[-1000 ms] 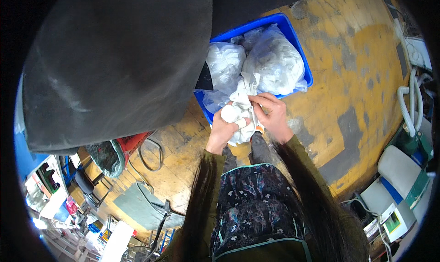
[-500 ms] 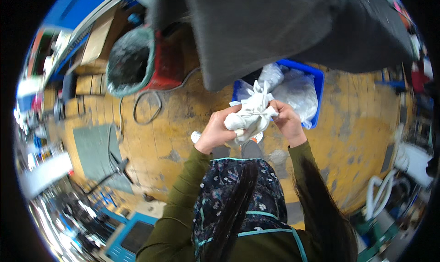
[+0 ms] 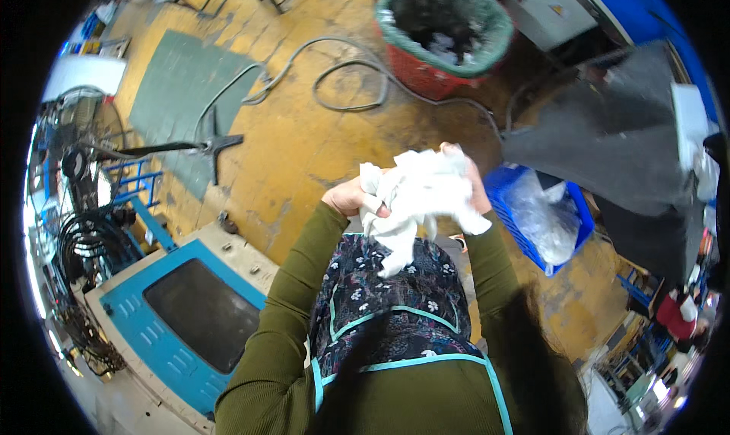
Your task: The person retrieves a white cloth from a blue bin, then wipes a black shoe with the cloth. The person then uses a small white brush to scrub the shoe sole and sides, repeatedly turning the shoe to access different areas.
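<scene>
A crumpled bundle of white cloth [image 3: 418, 195] is held up in front of my apron [image 3: 391, 290], its loose ends hanging down. My left hand [image 3: 348, 197] grips its left side, with fingertips showing in the folds. On the other side my right hand [image 3: 474, 180] is closed against the cloth; most of its fingers are hidden behind it. What the pieces of cloth are exactly, I cannot make out.
A blue crate [image 3: 582, 211] with clear plastic bags stands right, beside dark grey fabric [image 3: 608, 123]. Ahead is a red bin [image 3: 426, 81] with a green liner. A grey cable [image 3: 346, 108] loops over the floor. A blue machine [image 3: 122, 298] and a fan stand left.
My view has swung left, so the crate and bin now appear farther right. The white bundle, knotted tight before, now looks looser and spread out between my hands.
</scene>
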The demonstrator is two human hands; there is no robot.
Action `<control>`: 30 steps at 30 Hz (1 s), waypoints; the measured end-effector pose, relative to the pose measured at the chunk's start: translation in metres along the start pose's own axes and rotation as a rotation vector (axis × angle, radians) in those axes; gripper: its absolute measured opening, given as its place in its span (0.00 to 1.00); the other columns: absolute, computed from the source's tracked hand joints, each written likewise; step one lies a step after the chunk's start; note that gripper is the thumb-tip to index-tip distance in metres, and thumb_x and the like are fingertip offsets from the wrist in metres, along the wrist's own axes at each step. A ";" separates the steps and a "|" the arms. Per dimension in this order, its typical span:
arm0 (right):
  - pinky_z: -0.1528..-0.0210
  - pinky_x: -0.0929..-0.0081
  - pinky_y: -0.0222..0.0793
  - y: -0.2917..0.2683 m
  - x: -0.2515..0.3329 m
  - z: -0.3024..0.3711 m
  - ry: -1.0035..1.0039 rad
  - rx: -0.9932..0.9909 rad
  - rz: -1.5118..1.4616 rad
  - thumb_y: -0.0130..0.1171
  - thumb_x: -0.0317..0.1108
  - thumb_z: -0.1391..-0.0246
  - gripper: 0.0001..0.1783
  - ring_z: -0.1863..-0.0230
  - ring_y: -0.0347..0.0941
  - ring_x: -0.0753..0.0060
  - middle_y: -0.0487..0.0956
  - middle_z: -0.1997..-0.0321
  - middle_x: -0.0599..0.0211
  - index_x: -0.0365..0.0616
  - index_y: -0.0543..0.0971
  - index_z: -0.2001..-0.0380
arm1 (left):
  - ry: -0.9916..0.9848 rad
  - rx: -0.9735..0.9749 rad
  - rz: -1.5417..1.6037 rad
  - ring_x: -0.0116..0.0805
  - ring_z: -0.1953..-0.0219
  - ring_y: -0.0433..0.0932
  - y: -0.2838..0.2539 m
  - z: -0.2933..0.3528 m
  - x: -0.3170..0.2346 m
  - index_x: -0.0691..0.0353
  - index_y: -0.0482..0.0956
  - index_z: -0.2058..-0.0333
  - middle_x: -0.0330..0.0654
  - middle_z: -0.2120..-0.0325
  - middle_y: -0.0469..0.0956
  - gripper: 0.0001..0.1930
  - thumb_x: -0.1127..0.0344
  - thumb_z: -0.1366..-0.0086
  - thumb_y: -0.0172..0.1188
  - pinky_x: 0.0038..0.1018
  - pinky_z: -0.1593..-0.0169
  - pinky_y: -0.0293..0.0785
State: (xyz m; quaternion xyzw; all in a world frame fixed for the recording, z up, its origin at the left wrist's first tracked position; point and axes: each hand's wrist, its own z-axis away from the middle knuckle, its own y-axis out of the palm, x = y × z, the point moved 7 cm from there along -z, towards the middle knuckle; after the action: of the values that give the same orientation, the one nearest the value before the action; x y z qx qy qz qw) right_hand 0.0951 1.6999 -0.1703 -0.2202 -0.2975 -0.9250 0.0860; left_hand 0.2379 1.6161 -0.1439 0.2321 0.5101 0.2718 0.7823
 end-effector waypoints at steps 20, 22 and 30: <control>0.69 0.75 0.69 0.319 -0.004 -0.131 -0.504 0.290 0.277 0.45 0.32 0.39 0.05 0.71 0.71 0.74 0.76 0.67 0.60 0.47 0.67 0.61 | 0.424 -0.243 0.999 0.35 0.70 0.69 -0.225 0.111 -0.123 0.61 0.60 0.42 0.53 0.49 0.66 0.42 0.50 0.53 0.66 0.29 0.67 0.71; 0.80 0.76 0.66 0.333 0.004 -0.165 -0.367 0.206 0.145 0.44 0.34 0.39 0.06 0.77 0.70 0.72 0.76 0.68 0.60 0.47 0.68 0.62 | 0.476 0.058 1.017 0.36 0.68 0.69 -0.250 0.098 -0.164 0.62 0.62 0.45 0.48 0.54 0.69 0.41 0.50 0.55 0.68 0.31 0.64 0.70; 0.82 0.82 0.63 0.401 0.036 -0.329 0.020 0.054 -0.540 0.49 0.31 0.44 0.11 0.75 0.63 0.70 0.70 0.70 0.55 0.30 0.69 0.66 | 0.437 0.004 0.958 0.44 0.57 0.72 -0.411 0.034 -0.309 0.64 0.67 0.49 0.47 0.59 0.72 0.37 0.54 0.58 0.67 0.41 0.55 0.72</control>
State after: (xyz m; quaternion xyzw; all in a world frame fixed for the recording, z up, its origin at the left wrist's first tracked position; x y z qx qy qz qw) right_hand 0.0624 1.1811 -0.1866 -0.1213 -0.3691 -0.9083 -0.1550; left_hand 0.2441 1.1026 -0.1868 0.3785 0.4986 0.6400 0.4456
